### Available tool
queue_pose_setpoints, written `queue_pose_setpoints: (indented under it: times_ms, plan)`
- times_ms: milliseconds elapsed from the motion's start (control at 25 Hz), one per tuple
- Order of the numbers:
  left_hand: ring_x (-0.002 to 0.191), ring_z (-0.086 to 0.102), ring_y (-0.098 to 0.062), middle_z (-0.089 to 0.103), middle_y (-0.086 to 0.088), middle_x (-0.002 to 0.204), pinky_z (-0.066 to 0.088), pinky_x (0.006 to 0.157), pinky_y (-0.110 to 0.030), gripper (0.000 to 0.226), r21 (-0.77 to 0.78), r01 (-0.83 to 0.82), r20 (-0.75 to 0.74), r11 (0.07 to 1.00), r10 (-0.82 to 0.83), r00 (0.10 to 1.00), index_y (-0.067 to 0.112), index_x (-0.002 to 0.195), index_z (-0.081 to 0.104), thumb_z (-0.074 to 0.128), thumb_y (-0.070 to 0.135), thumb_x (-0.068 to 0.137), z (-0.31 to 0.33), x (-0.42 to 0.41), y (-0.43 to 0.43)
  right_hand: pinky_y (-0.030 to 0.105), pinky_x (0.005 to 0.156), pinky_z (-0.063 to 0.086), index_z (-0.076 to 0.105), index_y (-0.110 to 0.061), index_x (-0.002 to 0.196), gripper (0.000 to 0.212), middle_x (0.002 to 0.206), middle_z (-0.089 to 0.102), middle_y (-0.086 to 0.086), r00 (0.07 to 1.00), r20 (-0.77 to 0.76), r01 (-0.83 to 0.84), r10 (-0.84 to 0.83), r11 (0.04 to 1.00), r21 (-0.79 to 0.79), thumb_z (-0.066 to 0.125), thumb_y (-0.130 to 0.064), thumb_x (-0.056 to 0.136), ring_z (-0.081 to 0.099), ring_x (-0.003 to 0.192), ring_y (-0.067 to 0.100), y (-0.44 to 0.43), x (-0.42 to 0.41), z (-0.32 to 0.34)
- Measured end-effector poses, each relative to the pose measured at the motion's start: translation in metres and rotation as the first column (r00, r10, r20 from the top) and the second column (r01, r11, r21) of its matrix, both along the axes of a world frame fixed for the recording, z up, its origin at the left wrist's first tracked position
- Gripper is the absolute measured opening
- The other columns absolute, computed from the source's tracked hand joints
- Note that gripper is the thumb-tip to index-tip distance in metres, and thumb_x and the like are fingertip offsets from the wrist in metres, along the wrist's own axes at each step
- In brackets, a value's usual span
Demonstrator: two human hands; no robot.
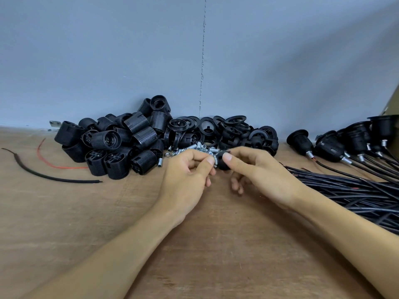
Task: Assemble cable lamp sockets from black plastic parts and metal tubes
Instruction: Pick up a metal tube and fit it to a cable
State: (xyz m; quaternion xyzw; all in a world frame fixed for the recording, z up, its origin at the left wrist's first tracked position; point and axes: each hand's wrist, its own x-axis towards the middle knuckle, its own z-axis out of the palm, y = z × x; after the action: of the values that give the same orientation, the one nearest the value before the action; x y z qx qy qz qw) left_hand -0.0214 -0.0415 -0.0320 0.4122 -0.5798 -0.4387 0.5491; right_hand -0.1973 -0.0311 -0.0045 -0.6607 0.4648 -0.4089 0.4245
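My right hand (257, 169) pinches a small rounded black plastic cap (222, 164) between thumb and fingers. My left hand (187, 173) pinches a short metal tube (214, 161) at its fingertips, held against the cap's left side. Just behind the hands lies a pile of loose metal tubes (194, 147). Threaded black socket bodies (121, 143) are heaped at the back left. Black rings and caps (226, 128) are piled at the back middle.
Several finished sockets (349, 141) with black cables (349, 190) lie at the right. A loose black cable (43, 173) and a red wire (54, 164) lie on the wooden tabletop (216, 244) at the left. A grey wall (129, 61) stands behind.
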Motion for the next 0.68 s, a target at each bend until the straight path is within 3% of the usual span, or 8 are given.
queue_pose_setpoints:
  times_ms: [120,200,320,400,480,680]
  plan:
    - [0.054,0.057,-0.003,0.068,0.005,0.067,0.047,0.057,-0.016,0.017,-0.187,-0.042,0.129,0.982,0.067,0.989,0.018,0.082,0.068,0.065,0.009,0.096,0.001,-0.006,0.008,0.026,0.042,0.033,0.061,-0.016,0.067,0.053,0.058,0.053,0.006,0.999,0.005,0.031,-0.033,0.976,0.214,0.048,-0.057,0.098,0.045,0.043,0.019,-0.001,0.004,0.002]
    - [0.056,0.058,-0.002,0.068,0.009,0.068,0.046,0.059,-0.014,0.021,-0.239,-0.083,0.162,0.967,0.124,0.979,0.023,0.080,0.067,0.065,0.009,0.096,0.002,-0.007,0.009,0.025,0.042,0.034,0.064,-0.017,0.071,0.048,0.065,0.056,0.008,0.998,0.052,0.020,-0.033,0.975,0.219,0.052,-0.056,0.096,0.047,0.044,0.019,-0.001,0.003,0.003]
    - [0.050,0.053,-0.005,0.065,0.008,0.062,0.044,0.055,-0.018,0.016,-0.039,-0.058,0.007,0.998,0.058,0.998,0.015,0.085,0.068,0.061,0.010,0.099,0.004,-0.008,0.006,0.030,0.051,0.046,0.064,-0.013,0.104,0.034,0.078,0.064,0.009,0.995,0.103,0.014,-0.018,0.999,0.048,0.058,-0.045,0.096,0.058,0.057,0.023,0.001,0.005,0.000]
    - [0.050,0.051,-0.006,0.064,0.008,0.060,0.042,0.054,-0.021,0.016,0.041,-0.044,-0.030,0.998,0.045,0.999,0.013,0.086,0.067,0.060,0.013,0.100,0.003,-0.011,0.008,0.028,0.051,0.044,0.061,-0.011,0.090,0.041,0.070,0.061,0.007,0.999,0.012,0.049,-0.049,0.999,0.017,0.052,-0.049,0.099,0.053,0.054,0.019,0.001,0.008,-0.002]
    - [0.052,0.052,-0.003,0.064,0.010,0.061,0.042,0.057,-0.019,0.018,-0.051,-0.092,0.060,0.994,0.095,0.994,0.016,0.082,0.066,0.061,0.015,0.100,0.003,-0.014,0.013,0.022,0.043,0.036,0.057,-0.013,0.079,0.051,0.063,0.055,0.004,0.995,-0.049,0.086,-0.083,0.993,0.078,0.046,-0.058,0.099,0.044,0.045,0.015,0.001,0.009,0.002]
    - [0.066,0.058,0.004,0.062,0.015,0.067,0.039,0.064,-0.006,0.016,-0.401,-0.124,0.257,0.908,0.241,0.936,0.018,0.082,0.063,0.065,0.009,0.096,0.007,-0.015,0.021,0.021,0.039,0.026,0.063,-0.021,0.069,0.049,0.058,0.047,0.003,0.994,0.026,0.094,-0.104,0.960,0.266,0.045,-0.057,0.097,0.033,0.038,0.015,0.003,0.011,0.008]
